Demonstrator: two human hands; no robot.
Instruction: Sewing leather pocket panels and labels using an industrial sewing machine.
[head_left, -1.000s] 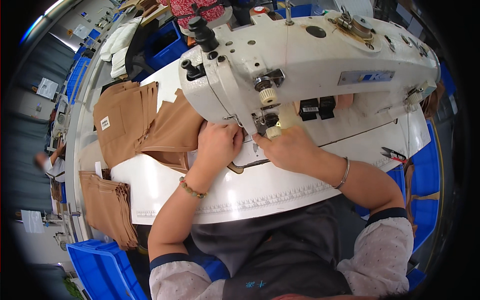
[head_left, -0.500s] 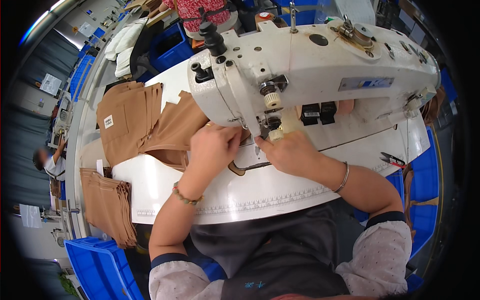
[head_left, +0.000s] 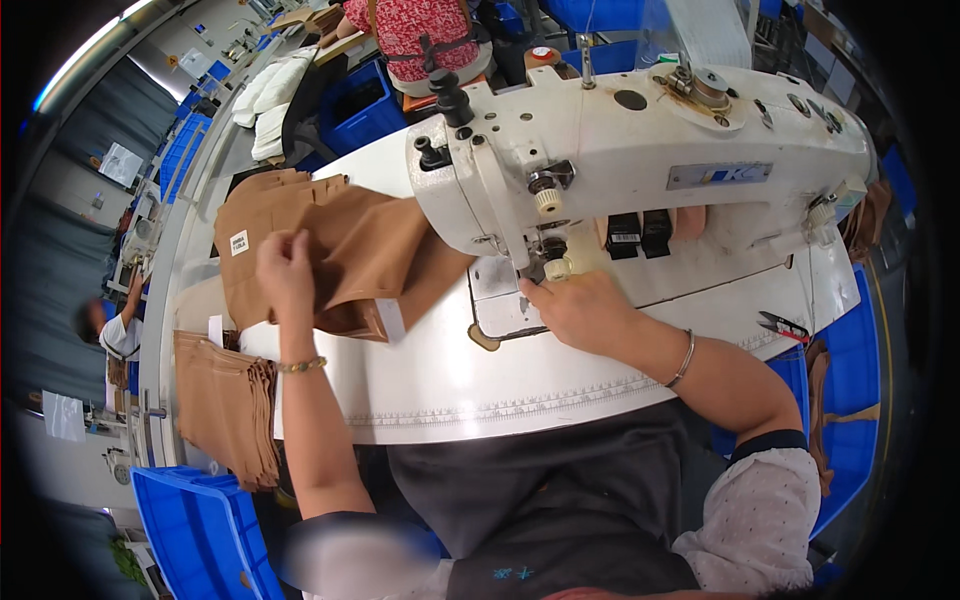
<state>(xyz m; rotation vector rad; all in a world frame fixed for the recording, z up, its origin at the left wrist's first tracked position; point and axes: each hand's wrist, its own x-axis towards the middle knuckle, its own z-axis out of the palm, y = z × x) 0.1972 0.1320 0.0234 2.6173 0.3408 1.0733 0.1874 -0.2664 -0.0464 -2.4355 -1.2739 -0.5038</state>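
A white sewing machine (head_left: 620, 130) stands on the white table (head_left: 420, 380). My left hand (head_left: 286, 272), slightly blurred, is over the brown fabric piece (head_left: 380, 250) left of the machine. Its fingers are closed and seem to pinch the cloth. Folds rise beside that hand, and a small white strip (head_left: 391, 319) shows at the piece's near edge. My right hand (head_left: 590, 312) stays by the needle area, thumb and fingertips pressed together close to the presser foot. Anything between them is too small to make out. A brown panel with a white label (head_left: 239, 243) lies under the piece.
A stack of brown pieces (head_left: 225, 400) hangs over the table's left edge above a blue crate (head_left: 200, 530). Thread snips (head_left: 785, 326) lie at the right. Black boxes (head_left: 640, 234) sit under the machine arm. A person in red (head_left: 425, 40) sits beyond.
My left hand has moved left from the needle area, and the brown piece has shifted with it, uncovering the needle plate. My right hand has stayed near the needle.
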